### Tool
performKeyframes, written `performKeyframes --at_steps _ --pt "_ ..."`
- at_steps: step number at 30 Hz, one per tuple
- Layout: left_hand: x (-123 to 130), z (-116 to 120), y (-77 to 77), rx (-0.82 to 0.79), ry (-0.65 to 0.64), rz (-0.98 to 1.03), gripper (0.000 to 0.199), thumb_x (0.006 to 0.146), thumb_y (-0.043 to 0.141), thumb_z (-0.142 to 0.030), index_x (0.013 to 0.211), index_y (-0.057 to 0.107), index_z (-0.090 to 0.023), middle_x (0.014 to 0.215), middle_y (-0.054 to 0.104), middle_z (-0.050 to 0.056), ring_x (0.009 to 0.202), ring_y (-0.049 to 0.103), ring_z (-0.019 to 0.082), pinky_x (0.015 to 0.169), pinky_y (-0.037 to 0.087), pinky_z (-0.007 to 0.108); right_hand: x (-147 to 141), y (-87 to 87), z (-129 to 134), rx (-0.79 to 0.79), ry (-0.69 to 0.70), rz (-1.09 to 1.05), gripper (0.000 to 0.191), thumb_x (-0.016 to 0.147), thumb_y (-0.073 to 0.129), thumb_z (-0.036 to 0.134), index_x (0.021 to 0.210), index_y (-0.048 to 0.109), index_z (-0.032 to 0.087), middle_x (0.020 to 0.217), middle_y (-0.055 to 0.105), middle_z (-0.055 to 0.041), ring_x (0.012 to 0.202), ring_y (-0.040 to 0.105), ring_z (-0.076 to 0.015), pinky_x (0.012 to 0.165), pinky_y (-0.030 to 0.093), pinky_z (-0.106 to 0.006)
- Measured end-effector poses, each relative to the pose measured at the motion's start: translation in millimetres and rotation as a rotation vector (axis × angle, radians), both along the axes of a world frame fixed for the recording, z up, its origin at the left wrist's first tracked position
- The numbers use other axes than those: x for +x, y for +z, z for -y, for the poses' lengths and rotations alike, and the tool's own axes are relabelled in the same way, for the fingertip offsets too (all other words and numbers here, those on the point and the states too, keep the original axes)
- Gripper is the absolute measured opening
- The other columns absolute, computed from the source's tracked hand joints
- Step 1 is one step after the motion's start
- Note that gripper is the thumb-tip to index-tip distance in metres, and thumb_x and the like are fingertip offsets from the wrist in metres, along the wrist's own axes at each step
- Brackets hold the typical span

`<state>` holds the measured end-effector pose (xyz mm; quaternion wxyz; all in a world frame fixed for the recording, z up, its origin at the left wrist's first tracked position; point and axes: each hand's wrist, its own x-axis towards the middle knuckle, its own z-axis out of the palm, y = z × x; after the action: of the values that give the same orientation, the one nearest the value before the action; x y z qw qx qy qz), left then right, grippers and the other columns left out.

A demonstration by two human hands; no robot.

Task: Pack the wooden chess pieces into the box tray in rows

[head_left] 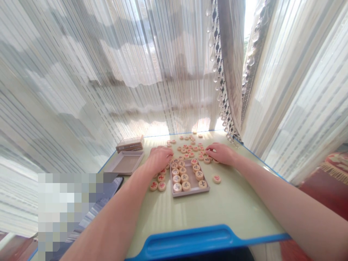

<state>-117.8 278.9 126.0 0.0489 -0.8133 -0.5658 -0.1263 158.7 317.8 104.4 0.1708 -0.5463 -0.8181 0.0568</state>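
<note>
An open shallow box (192, 178) lies on the green table with round wooden pieces in it, two columns at its left and one at its right. My left hand (161, 157) is low over the pieces at the box's upper left corner, fingers bent; what they hold, if anything, is hidden. My right hand (220, 153) is at the right side of the scattered pieces, its fingers bent towards a red-marked piece (202, 153); whether it grips one is too small to tell. A lone red-marked piece (216, 179) lies right of the box. More red-marked pieces (153, 186) sit left of it.
An empty box lid (124, 163) lies at the left, with a closed carton (129, 143) behind it. A blue tray-like edge (190, 237) runs along the table's front. Sheer curtains (163, 72) hang behind the table. A dark flat object (119, 183) is at the left edge.
</note>
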Motion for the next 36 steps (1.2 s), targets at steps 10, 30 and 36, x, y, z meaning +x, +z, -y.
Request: performKeyframes --at_steps 10,30,36 --pt "-8.3 3.3 -0.7 -0.078 0.035 0.042 0.037 0.075 0.040 -0.019 0.104 0.061 -0.028 0.102 0.062 0.003 0.092 0.058 0.019 0.081 0.043 0.027 -0.4 2.0 1.8 -0.005 0.014 0.007 0.033 0.082 0.041 0.039 0.095 0.065 0.022 0.098 0.062 -0.0054 0.083 0.058 -0.0172 0.076 0.041 -0.027" --pt "3.6 13.5 11.4 0.074 0.140 0.111 0.016 0.075 0.050 -0.034 0.080 0.057 -0.021 0.083 0.064 0.003 0.073 0.058 0.018 0.063 0.042 0.027 -10.1 7.9 12.3 0.106 -0.058 0.110 0.036 0.082 0.041 0.040 0.109 0.059 0.024 0.106 0.058 -0.0067 0.097 0.053 -0.0235 0.077 0.041 -0.032" --pt "21.9 23.7 18.3 0.073 -0.010 0.555 0.021 0.074 0.054 -0.039 0.081 0.057 -0.019 0.082 0.065 0.001 0.067 0.059 0.013 0.061 0.045 0.023 -25.5 18.0 34.8 0.113 0.149 -0.029 0.033 0.083 0.042 0.039 0.104 0.062 0.022 0.099 0.062 -0.0071 0.094 0.055 -0.0214 0.077 0.041 -0.031"
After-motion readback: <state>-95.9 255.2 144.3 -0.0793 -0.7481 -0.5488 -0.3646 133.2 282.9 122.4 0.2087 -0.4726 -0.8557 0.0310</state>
